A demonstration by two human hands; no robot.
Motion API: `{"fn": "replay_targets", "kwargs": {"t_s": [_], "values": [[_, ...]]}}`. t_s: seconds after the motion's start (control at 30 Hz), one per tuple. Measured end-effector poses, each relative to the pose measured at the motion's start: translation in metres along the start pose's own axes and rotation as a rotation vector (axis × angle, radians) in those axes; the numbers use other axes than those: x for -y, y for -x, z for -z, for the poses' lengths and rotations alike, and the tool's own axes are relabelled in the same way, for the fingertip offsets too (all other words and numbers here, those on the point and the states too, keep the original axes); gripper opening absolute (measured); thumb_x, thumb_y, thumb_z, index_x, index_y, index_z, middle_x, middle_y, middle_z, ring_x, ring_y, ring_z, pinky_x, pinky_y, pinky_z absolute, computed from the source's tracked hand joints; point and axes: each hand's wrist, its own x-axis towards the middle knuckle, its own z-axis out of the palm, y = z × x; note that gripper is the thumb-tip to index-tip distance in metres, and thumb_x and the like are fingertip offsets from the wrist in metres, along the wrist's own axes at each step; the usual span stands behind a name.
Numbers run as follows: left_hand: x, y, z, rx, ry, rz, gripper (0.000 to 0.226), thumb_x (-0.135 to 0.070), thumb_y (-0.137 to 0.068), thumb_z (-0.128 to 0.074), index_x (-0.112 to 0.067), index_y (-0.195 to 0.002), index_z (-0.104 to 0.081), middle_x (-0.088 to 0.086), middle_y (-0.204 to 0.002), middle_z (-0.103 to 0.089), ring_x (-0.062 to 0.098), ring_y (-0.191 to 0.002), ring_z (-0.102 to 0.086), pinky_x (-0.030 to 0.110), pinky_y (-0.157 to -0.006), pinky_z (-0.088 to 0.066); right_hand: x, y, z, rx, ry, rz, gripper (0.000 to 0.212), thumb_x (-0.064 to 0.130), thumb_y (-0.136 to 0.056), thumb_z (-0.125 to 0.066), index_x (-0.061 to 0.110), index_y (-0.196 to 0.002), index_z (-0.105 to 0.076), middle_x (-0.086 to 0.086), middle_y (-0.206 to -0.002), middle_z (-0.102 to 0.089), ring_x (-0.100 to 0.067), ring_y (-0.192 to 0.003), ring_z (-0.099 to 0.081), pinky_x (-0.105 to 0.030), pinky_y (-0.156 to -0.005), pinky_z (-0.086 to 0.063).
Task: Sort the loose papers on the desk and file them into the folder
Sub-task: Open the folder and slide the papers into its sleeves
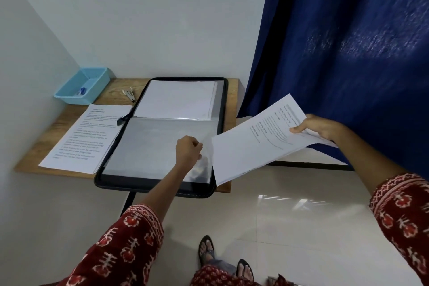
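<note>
Hands: left (188, 150) pinching folder (160, 137) sleeve (202, 165), right (318, 127) gripping papers (257, 139).

The counter (58, 127) is light brown wood grain. The folder (222, 109) is black with grey-clear sleeves. The papers (79, 137) are white with black print. The tray (81, 85) at far left is pale blue. The curtain (348, 42) is deep blue. The sleeves (125, 246) are red with a white motif.

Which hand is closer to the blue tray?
The left. The left hand pinches a clear sleeve in the open folder, nearer the blue tray at the desk's far left corner. The right hand holds papers off the desk's right side.
</note>
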Motion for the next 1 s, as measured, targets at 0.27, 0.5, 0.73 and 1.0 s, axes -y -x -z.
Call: {"fn": "replay_targets", "kwargs": {"t_s": [0.27, 0.5, 0.73, 1.0], "values": [[-0.008, 0.003, 0.001, 0.044, -0.098, -0.079, 0.012, -0.004, -0.084, -0.06, 0.002, -0.075, -0.066, 0.012, -0.07, -0.065, 0.028, -0.063, -0.066, 0.034, -0.063, -0.056, 0.009, -0.006, -0.011, -0.04, -0.068, -0.021, 0.042, 0.003, -0.087, -0.062, 0.013, -0.127, -0.056, -0.002, -0.112, -0.064, -0.017, -0.092, -0.06, -0.024, -0.076, -0.048], [-0.005, 0.003, 0.012, 0.198, -0.201, -0.058, 0.019, 0.001, -0.076, -0.069, -0.002, -0.094, -0.067, 0.013, -0.09, -0.07, 0.028, -0.071, -0.068, 0.035, -0.069, -0.058, 0.019, -0.007, -0.016, -0.128, -0.059, -0.053, 0.037, -0.001, -0.089, -0.057, 0.004, -0.125, -0.054, -0.004, -0.083, -0.063, -0.016, -0.063, -0.053, -0.023, -0.054, -0.045], [-0.006, 0.01, 0.029, 0.3, -0.153, -0.06, 0.02, 0.004, -0.078, -0.064, -0.012, -0.072, -0.055, 0.01, -0.076, -0.064, 0.013, -0.054, -0.06, 0.021, -0.055, -0.055, 0.022, -0.009, -0.025, -0.139, -0.178, -0.081, 0.044, -0.007, -0.089, -0.055, 0.001, -0.132, -0.049, -0.008, -0.086, -0.061, -0.013, -0.065, -0.053, -0.013, -0.039, -0.043], [-0.006, 0.027, 0.016, 0.307, -0.474, -0.252, 0.029, 0.006, -0.084, -0.051, -0.002, -0.103, -0.071, 0.011, -0.109, -0.067, 0.026, -0.1, -0.061, 0.025, -0.082, -0.046, 0.026, -0.003, -0.036, -0.144, -0.207, -0.077, 0.043, -0.008, -0.088, -0.056, 0.004, -0.129, -0.052, -0.005, -0.088, -0.063, -0.014, -0.069, -0.059, -0.013, -0.039, -0.045]]}}
